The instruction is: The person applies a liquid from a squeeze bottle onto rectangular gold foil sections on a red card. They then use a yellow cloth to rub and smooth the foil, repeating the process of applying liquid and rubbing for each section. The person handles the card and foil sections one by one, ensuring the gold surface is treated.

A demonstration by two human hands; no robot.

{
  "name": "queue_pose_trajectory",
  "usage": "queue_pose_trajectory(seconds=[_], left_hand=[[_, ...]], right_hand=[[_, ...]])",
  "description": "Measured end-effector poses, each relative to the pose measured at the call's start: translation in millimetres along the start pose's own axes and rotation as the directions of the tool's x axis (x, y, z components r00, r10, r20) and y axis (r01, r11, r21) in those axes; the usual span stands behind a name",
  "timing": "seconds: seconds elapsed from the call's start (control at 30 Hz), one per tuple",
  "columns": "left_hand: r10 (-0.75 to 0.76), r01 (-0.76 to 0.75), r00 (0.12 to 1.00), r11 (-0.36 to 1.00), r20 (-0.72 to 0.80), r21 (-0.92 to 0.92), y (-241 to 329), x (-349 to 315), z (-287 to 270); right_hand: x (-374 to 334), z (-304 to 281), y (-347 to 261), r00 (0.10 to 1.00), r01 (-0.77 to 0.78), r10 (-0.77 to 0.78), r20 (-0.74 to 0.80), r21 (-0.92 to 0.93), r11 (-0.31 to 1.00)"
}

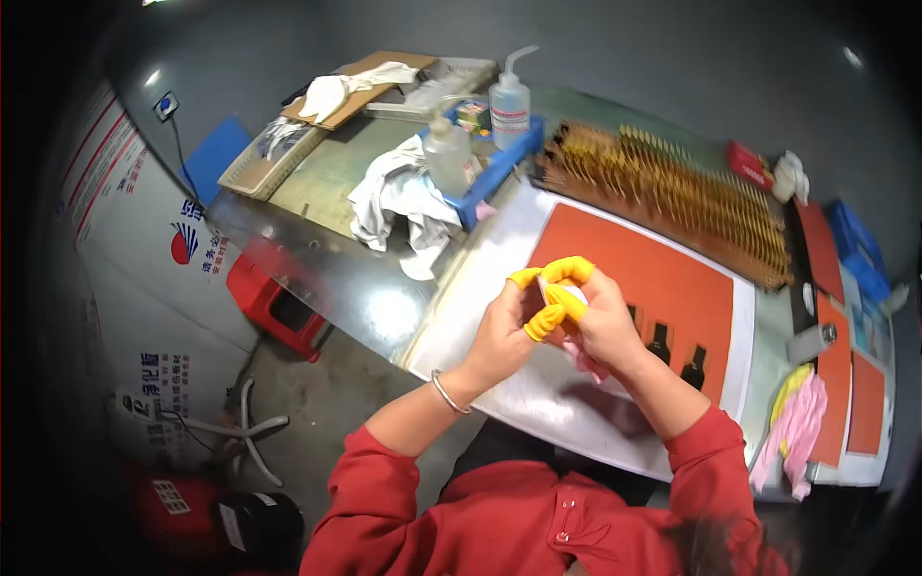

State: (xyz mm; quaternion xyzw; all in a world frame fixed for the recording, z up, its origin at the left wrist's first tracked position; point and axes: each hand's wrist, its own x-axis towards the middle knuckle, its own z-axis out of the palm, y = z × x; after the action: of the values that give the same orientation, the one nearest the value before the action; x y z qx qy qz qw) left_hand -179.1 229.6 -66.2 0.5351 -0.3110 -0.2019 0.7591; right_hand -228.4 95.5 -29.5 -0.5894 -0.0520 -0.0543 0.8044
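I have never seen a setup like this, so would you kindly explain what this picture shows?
There is no machine here: a person works with their own hands, filmed by a wide fisheye camera on their head, which bends straight edges. The left hand and right hand meet over the green-topped table, with yellow covers on several fingers. Together they pinch a small pale piece, mostly hidden. Beneath and beyond them, a flat orange rectangular mat lies on a white sheet, with dark flat pieces on it. Farther back are rows of slender gold-coloured pieces. To the left, a blue plastic tray holds translucent bottles beside a crumpled white cloth.
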Motion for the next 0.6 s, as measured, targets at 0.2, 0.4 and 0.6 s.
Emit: queue_pose_trajectory(seconds=[0.2, 0.4, 0.6], left_hand=[[0.433, -0.228, 0.886, 0.717, -0.164, 0.659, 11, 53, -92], [0.593, -0.12, 0.75, 0.556, -0.292, 0.822, 4, 125, -165], [0.443, 0.029, 0.818, 0.606, -0.367, 0.795, -12, 156, -176]], right_hand=[[112, -10, -1, 0.999, -0.004, -0.001, -0.044, -0.119, 0.993], [212, -22, -5, 0.994, 0.078, -0.061, -0.089, 0.209, 0.975], [243, -14, -3, 0.998, 0.05, -0.058, 0.02, 0.291, 0.955]])
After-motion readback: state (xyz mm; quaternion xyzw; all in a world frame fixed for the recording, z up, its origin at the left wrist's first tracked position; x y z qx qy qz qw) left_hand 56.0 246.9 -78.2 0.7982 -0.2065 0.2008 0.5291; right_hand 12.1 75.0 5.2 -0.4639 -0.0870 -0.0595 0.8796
